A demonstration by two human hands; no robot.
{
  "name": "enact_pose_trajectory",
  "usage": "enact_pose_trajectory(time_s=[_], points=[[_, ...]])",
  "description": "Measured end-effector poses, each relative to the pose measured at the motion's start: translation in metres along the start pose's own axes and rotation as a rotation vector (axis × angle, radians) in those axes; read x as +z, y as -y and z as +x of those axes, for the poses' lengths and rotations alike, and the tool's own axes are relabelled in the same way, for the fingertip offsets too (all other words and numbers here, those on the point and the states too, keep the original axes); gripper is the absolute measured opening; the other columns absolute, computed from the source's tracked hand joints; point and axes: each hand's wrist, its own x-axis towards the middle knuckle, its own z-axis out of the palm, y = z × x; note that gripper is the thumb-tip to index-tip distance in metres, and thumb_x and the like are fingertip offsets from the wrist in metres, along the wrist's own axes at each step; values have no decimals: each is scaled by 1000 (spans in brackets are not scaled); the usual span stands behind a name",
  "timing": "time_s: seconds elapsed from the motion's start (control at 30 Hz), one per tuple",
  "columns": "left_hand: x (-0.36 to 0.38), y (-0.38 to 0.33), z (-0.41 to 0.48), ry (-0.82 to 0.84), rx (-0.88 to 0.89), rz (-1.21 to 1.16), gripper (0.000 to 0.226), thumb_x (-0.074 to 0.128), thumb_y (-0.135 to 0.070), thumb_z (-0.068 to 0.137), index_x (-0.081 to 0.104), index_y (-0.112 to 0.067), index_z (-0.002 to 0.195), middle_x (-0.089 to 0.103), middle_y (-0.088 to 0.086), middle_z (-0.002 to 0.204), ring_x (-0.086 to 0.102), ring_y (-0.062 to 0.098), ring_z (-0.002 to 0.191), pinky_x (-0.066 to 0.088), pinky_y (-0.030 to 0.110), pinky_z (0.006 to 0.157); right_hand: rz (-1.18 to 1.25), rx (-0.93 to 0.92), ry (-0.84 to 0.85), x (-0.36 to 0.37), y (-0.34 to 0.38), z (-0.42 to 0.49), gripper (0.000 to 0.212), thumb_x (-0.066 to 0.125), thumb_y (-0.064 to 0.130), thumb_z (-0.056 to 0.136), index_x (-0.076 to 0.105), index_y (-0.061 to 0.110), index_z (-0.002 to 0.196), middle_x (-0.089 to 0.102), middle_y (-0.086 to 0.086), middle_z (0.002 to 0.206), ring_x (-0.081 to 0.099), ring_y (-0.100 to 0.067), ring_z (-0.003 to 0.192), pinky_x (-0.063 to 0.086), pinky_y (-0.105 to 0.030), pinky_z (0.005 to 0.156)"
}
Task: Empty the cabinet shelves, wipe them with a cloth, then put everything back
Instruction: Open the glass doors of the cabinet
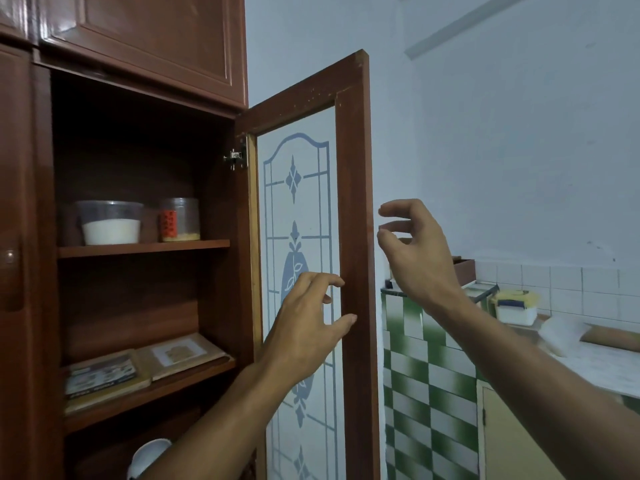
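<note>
Open door flanks the cabinet; upper shelf half-filled.

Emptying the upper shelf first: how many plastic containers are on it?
2: a wide tub of white powder at left, a red-labelled jar to its right. Others may hide in the dark behind.
</note>
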Motion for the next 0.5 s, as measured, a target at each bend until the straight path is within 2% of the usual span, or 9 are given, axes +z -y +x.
enact_pose_trajectory(time_s=[0.1,0.2,0.3,0.4,0.5], points=[[-15,3,-1,-23,15,38,43,73,-34,83,52,-33,120,46,-16,122,53,3,104,51,21,88,43,-44,35,2,12,-10,24,56,14,93,53,26,113,57,17,113,57,4,98,45,-4,67],[-35,6,-3,-39,26,62,42,73,-31,84,52,-33,120,47,-17,121,53,1,103,48,16,82,77,-83,86,9,19,-20,24,58,15,92,53,25,114,58,19,106,57,4,96,47,-7,72],[-64,11,-7,-68,33,101,42,74,-28,83,54,-31,120,49,-17,115,52,-1,99,48,17,79,118,-108,155,27,26,-30,27,61,16,92,53,26,116,60,13,107,59,-3,94,51,-14,74],[-94,20,-12,-108,24,162,40,75,-26,81,58,-27,117,53,-12,109,55,3,94,50,25,80,191,-107,218,54,32,-38,27,61,14,92,52,30,113,57,18,114,57,1,100,49,-9,74],[-122,29,-22,-134,-27,224,39,74,-27,82,56,-30,117,51,-15,113,54,1,97,51,24,80,272,-79,295,83,38,-45,27,59,13,92,53,28,114,56,19,113,57,4,99,49,-8,72]])
